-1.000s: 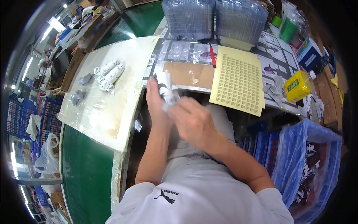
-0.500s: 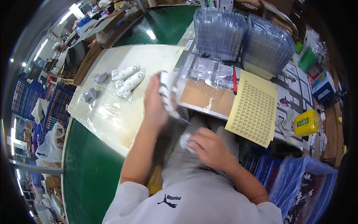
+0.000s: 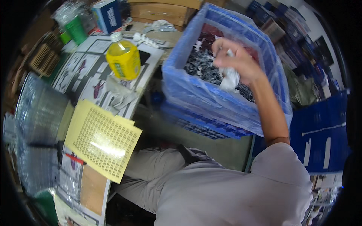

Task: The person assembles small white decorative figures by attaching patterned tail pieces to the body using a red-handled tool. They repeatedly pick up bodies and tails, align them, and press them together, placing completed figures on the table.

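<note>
My right hand is raised over a blue crate lined with clear plastic. Its fingers curl round a crumpled white cloth, whose end hangs below the palm; motion smears the fingertips. Beneath the hand, many small grey, black and white pieces fill part of the crate. Dark red pieces lie toward its far side. I do not see my left hand in this view.
Left of the crate, a table bears a yellow bottle, a grey rag, a yellow sticker sheet and a red-handled tool. Stacked clear plastic trays stand at the far left. Blue bins are on the right.
My view has swung right, from the table to the crate. My right hand has moved from above my lap to over the crate with the cloth. My left hand has left the view.
</note>
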{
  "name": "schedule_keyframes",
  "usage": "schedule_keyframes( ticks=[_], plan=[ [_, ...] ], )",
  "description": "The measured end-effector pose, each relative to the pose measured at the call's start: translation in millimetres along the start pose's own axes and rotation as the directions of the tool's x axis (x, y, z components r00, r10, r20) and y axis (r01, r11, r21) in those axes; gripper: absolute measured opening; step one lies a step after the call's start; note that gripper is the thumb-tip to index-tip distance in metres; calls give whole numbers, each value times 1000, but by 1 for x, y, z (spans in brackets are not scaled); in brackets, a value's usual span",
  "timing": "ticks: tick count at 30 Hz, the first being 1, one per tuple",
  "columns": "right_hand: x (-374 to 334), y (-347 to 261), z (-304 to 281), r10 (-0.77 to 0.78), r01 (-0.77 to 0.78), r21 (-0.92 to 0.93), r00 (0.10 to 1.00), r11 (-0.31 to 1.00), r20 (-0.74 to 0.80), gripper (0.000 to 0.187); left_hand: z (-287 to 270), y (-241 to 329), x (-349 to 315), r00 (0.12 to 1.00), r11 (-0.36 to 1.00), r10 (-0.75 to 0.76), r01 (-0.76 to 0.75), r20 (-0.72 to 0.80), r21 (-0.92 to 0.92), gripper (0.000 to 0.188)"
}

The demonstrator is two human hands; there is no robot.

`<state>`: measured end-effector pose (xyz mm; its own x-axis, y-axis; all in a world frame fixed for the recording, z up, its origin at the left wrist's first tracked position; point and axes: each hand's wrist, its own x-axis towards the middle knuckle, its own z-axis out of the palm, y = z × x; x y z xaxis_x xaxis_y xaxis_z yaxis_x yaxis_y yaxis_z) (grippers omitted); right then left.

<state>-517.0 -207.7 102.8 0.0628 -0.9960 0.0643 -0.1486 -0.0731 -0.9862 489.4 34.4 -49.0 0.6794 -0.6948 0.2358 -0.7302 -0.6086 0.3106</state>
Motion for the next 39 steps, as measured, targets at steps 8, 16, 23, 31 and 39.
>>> schedule_keyframes(
  ticks=[8, 16, 23, 31, 39],
  plan=[
    [27, 145, -202, 372, -399, -749, 902, 530, -218, 31, -39, 2, -65, 972, 830, -232, 180, 34, 528, 97],
    [83, 279, -158, 121, -383, -842, 923, 381, -365, 63, -68, 100, -100, 986, 872, -167, 156, -17, 464, 88],
    [93, 255, -170, -21, -382, -759, 887, 527, -461, 48, -118, 234, -159, 991, 988, -53, 69, -120, 136, 81],
    [74, 48, -113, -67, -13, -184, 902, 983, -426, 23, -70, 431, -172, 808, 715, 480, -135, 342, -686, 52],
    [37, -49, 114, -126, 63, 501, 988, 863, 93, 29, 48, 588, -259, 526, 63, 820, 309, 226, -949, 83]
  ],
)
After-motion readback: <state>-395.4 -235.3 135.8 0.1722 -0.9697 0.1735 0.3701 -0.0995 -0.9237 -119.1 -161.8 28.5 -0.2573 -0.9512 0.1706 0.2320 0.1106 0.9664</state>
